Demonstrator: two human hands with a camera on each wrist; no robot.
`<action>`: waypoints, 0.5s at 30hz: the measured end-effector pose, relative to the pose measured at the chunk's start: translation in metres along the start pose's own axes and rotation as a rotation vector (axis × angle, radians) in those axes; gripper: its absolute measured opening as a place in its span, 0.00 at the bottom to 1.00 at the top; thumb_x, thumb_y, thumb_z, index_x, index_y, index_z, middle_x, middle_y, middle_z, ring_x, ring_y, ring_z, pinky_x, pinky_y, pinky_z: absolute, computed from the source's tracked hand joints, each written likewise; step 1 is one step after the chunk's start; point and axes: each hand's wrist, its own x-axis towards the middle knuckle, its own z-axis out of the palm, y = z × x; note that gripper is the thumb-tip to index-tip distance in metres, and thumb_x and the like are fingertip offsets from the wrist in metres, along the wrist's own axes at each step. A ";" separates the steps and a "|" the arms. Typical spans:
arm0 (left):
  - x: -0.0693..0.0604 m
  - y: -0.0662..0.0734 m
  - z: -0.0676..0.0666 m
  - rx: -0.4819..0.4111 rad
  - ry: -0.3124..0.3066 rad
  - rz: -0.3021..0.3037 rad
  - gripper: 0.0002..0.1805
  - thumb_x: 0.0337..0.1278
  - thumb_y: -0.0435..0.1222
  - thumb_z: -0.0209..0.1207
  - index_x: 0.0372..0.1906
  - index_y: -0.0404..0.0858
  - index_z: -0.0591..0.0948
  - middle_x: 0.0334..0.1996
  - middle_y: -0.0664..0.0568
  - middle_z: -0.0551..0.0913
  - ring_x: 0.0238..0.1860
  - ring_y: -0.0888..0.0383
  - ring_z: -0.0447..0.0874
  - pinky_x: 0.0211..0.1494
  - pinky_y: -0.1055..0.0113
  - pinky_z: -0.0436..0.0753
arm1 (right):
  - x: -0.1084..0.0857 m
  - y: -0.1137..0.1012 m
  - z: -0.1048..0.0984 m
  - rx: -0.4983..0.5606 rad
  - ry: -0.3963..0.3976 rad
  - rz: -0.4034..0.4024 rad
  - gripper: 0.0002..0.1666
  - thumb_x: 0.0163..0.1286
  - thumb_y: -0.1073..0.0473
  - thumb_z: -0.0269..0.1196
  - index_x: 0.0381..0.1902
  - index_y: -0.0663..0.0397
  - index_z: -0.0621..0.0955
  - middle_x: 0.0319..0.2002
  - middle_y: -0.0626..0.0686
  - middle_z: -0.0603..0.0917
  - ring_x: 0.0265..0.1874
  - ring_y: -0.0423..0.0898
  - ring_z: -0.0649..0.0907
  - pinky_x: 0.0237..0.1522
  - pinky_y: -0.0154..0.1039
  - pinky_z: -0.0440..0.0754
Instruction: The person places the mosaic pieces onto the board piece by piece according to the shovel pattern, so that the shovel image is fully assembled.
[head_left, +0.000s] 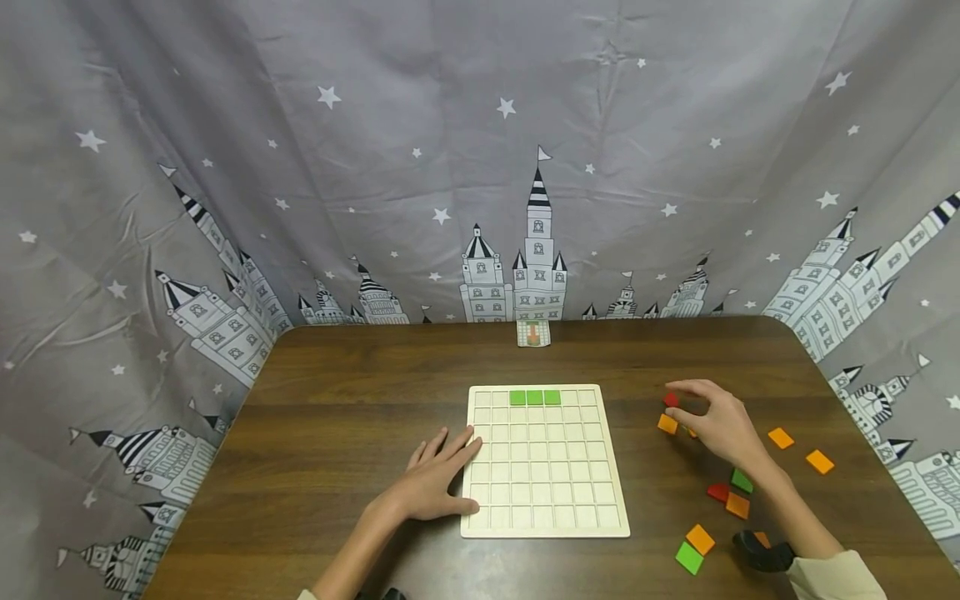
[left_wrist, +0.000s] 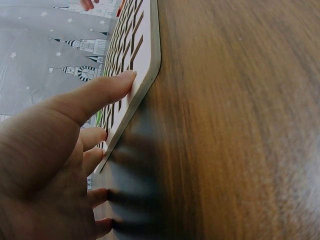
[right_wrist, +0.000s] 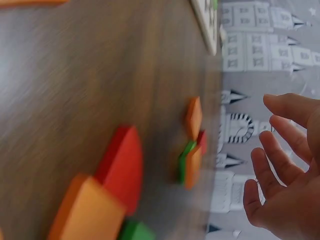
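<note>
The left hand (head_left: 437, 485), fingers spread and gripping nothing, touches the left edge of the pale grid board (head_left: 540, 471), midway across the table (head_left: 360, 375). 3 green squares (head_left: 534, 398) sit in its far row. At right, the right hand (head_left: 716, 421) hovers empty, thumb apart from fingers, near a red tile (head_left: 671, 400) and an orange tile (head_left: 667, 424).
</note>
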 end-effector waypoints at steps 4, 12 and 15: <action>0.000 0.000 0.000 -0.002 0.002 -0.001 0.49 0.56 0.49 0.70 0.78 0.40 0.60 0.79 0.45 0.51 0.77 0.34 0.38 0.70 0.31 0.40 | -0.006 0.015 -0.003 -0.002 -0.018 0.062 0.27 0.68 0.55 0.68 0.60 0.64 0.79 0.59 0.69 0.77 0.59 0.71 0.72 0.55 0.70 0.67; -0.001 0.001 0.000 -0.008 0.004 -0.001 0.49 0.56 0.49 0.69 0.78 0.40 0.60 0.79 0.45 0.51 0.77 0.34 0.38 0.70 0.31 0.40 | -0.013 0.038 -0.003 -0.011 -0.076 0.123 0.30 0.68 0.53 0.68 0.61 0.66 0.77 0.58 0.72 0.77 0.57 0.71 0.74 0.54 0.68 0.70; -0.001 0.001 0.000 -0.005 0.002 0.000 0.49 0.56 0.49 0.69 0.78 0.41 0.59 0.79 0.46 0.51 0.77 0.34 0.38 0.70 0.31 0.40 | -0.015 0.042 -0.003 -0.027 -0.088 0.142 0.30 0.67 0.52 0.70 0.59 0.68 0.78 0.55 0.72 0.78 0.53 0.70 0.77 0.51 0.66 0.73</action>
